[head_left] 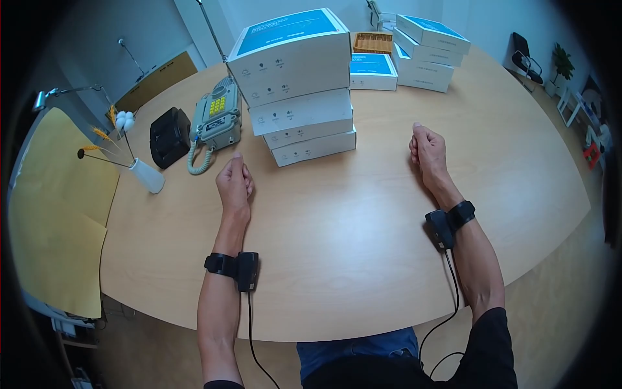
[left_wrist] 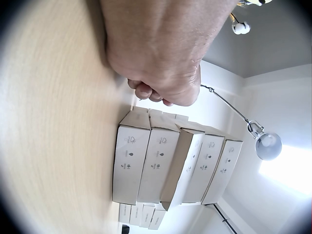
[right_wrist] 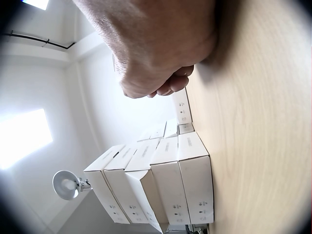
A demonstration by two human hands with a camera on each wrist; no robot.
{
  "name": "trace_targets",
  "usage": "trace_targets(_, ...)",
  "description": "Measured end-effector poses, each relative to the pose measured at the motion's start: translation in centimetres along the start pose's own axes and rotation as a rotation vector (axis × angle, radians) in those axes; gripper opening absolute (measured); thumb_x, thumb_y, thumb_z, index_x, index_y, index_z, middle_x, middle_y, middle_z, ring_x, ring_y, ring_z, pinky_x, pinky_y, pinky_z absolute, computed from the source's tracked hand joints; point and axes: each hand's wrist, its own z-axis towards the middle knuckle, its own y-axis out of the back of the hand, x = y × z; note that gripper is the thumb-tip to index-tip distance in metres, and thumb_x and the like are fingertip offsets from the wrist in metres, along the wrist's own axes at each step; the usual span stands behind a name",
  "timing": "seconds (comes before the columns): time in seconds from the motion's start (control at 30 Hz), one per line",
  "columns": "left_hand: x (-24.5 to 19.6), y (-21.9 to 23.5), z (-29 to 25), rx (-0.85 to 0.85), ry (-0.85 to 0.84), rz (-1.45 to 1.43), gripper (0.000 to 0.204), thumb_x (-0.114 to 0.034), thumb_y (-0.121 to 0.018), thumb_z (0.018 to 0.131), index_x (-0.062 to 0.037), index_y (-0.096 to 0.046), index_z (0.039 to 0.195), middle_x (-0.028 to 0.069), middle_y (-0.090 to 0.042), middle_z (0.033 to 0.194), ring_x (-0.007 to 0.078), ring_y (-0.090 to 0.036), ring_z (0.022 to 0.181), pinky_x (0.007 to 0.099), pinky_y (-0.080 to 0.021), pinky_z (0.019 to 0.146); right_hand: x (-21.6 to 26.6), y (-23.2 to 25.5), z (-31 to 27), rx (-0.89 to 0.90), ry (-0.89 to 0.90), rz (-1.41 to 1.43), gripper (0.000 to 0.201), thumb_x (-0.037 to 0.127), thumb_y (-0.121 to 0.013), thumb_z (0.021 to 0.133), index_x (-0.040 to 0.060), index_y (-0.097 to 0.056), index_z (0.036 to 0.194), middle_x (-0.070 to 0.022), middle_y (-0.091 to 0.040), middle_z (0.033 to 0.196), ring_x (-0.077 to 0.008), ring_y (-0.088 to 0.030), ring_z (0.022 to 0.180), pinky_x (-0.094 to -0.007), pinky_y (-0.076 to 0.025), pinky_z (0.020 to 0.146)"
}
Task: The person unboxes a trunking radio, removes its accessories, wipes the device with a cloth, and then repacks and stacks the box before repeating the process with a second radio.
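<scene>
My left hand (head_left: pixel 234 183) rests on its side on the wooden table, fingers curled into the palm and thumb on top, with nothing in it. The right hand (head_left: pixel 429 152) lies the same way farther right, its curled fingers (right_wrist: pixel 179 84) also holding nothing. Between and beyond the hands rises a tall stack of white boxes (head_left: pixel 304 120) with a blue-labelled top. One box in the stack has a flap (left_wrist: pixel 176 168) standing out in the left wrist view. The left hand is just short of the stack's left side; the right is apart from it.
Left of the stack stand a grey-green telephone (head_left: pixel 217 113) with a coiled cord, a black case (head_left: pixel 170 137) and a white vase (head_left: pixel 148 176) with dried stems. Behind are a second box stack (head_left: pixel 427 55), a single box (head_left: pixel 374 72) and a wicker basket (head_left: pixel 373 43).
</scene>
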Motion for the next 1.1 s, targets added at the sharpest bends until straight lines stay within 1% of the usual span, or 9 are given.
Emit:
trace_targets(0.37, 0.5, 0.9, 0.4, 0.005, -0.002, -0.087, 0.035, -0.035, -0.058, 0.105, -0.0113, -0.052, 0.08, -0.003, -0.047, 0.065, 0.0066, -0.043, 0.052, 0.0222, -0.033, 0.047, 0.0, 0.2, -0.1, 0.012, 0.011, -0.038, 0.044, 0.037, -0.057, 0.106, 0.0103, -0.054, 0.071, 0.0031, -0.051, 0.064, -0.0047, -0.043, 0.05, -0.0211, -0.037, 0.046)
trace_targets(0.43, 0.9, 1.0, 1.0, -0.077, -0.089, -0.195, 0.039, -0.045, -0.052, 0.106, -0.0072, -0.059, 0.102, 0.0035, -0.058, 0.085, 0.013, -0.058, 0.076, 0.0275, -0.047, 0.067, -0.1, 0.1, 0.2, 0.013, 0.003, -0.053, 0.044, 0.037, -0.056, 0.107, 0.01, -0.054, 0.072, 0.0028, -0.051, 0.064, -0.0047, -0.043, 0.051, -0.021, -0.037, 0.046)
trace_targets(0.53, 0.7, 0.1, 0.9, -0.198, -0.141, -0.321, 0.055, -0.053, -0.045, 0.106, -0.0039, -0.057, 0.125, 0.0097, -0.06, 0.108, 0.0217, -0.059, 0.105, 0.037, -0.047, 0.092, 0.3, 0.2, -0.1, -0.044, 0.055, -0.058, 0.042, 0.041, -0.05, 0.108, 0.0064, -0.061, 0.086, -0.0006, -0.059, 0.072, -0.0079, -0.052, 0.056, -0.0235, -0.045, 0.052)
trace_targets(0.67, 0.6, 0.0, 1.0, -0.24, -0.157, -0.36, 0.064, -0.056, -0.04, 0.106, -0.001, -0.051, 0.137, 0.0129, -0.058, 0.12, 0.0263, -0.054, 0.123, 0.0415, -0.043, 0.104, -0.2, -0.6, 0.7, -0.257, 0.076, 0.142, 0.054, 0.046, -0.043, 0.11, -0.0015, -0.067, 0.1, -0.0067, -0.065, 0.078, -0.0131, -0.063, 0.067, -0.0278, -0.055, 0.065)
trace_targets(0.9, 2.4, 2.4, 1.6, 0.042, -0.112, 0.009, 0.057, -0.052, -0.041, 0.108, -0.0062, -0.055, 0.078, 0.008, -0.055, 0.065, 0.0277, -0.072, 0.088, 0.0424, -0.048, 0.102, -0.5, 1.5, 0.7, 0.138, -0.014, -0.098, 0.069, 0.056, -0.037, 0.109, -0.003, -0.068, 0.09, -0.0167, -0.073, 0.088, -0.0151, -0.066, 0.068, -0.0266, -0.055, 0.067)
trace_targets(0.97, 1.4, 1.7, 0.9, 0.029, -0.146, 0.051, 0.059, -0.054, -0.042, 0.108, -0.0099, -0.049, 0.069, 0.0047, -0.048, 0.054, 0.0276, -0.073, 0.077, 0.0425, -0.05, 0.1, -0.7, 2.1, 1.1, 0.31, -0.039, -0.073, 0.082, 0.068, -0.026, 0.105, -0.0003, -0.069, 0.092, -0.02, -0.074, 0.11, -0.0208, -0.069, 0.086, -0.0307, -0.055, 0.087)
trace_targets(1.03, 0.5, 1.4, 0.6, -0.003, 0.072, -0.027, 0.074, -0.065, -0.034, 0.105, -0.0013, -0.064, 0.082, 0.0187, -0.067, 0.088, 0.0311, -0.069, 0.109, 0.0446, -0.041, 0.113, -0.8, 1.3, 1.3, 0.185, 0.025, -0.027, 0.086, 0.071, -0.021, 0.104, 0.0004, -0.07, 0.102, -0.0193, -0.067, 0.127, -0.0237, -0.063, 0.107, -0.0337, -0.046, 0.101)
trace_targets(1.07, 0.3, 0.6, 0.5, -0.014, 0.067, -0.023, 0.074, -0.065, -0.034, 0.105, -0.0013, -0.064, 0.082, 0.0187, -0.067, 0.088, 0.0311, -0.069, 0.109, 0.0446, -0.041, 0.113, -0.8, 0.9, 1.3, 0.041, 0.09, 0.019, 0.091, 0.074, -0.016, 0.102, 0.0011, -0.071, 0.112, -0.0187, -0.059, 0.144, -0.0266, -0.058, 0.128, -0.0368, -0.037, 0.116)
trace_targets(1.1, 0.3, -0.4, 0.4, -0.056, -0.092, -0.096, 0.081, -0.07, -0.029, 0.104, 0.0039, -0.064, 0.103, 0.0234, -0.058, 0.117, 0.0309, -0.056, 0.127, 0.0442, -0.032, 0.118, -0.3, 0.2, 0.8, 0.047, 0.088, 0.026, 0.091, 0.074, -0.016, 0.102, 0.0011, -0.071, 0.112, -0.0187, -0.059, 0.144, -0.0266, -0.058, 0.128, -0.0368, -0.037, 0.116)
